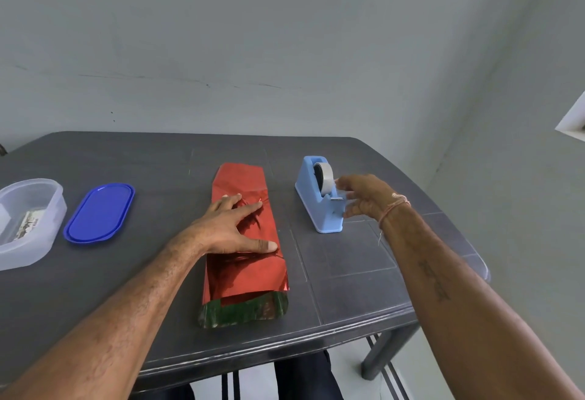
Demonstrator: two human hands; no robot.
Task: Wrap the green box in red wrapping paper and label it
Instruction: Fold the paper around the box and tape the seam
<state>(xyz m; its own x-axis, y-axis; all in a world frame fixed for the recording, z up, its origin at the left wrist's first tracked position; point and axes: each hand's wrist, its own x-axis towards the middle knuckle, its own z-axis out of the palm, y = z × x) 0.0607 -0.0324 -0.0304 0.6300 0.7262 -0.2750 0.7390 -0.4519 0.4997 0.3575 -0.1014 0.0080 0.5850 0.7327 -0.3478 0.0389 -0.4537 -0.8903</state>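
Shiny red wrapping paper (pixel 250 273) lies folded around the long box in the middle of the dark table. The paper's green underside (pixel 243 309) shows at the open near end. My left hand (pixel 232 228) lies flat on top of the wrap, fingers spread, pressing the overlapping paper down. My right hand (pixel 364 198) is at the light blue tape dispenser (pixel 319 197) to the right of the parcel, fingers spread by the tape roll (pixel 324 176) and the cutter. Whether it pinches the tape end is unclear.
A blue oval lid (pixel 99 212) lies left of the parcel. Further left stands a clear plastic container (pixel 28 225) with something printed inside. The table's front edge (pixel 285 345) runs close below the parcel, and its right corner is rounded.
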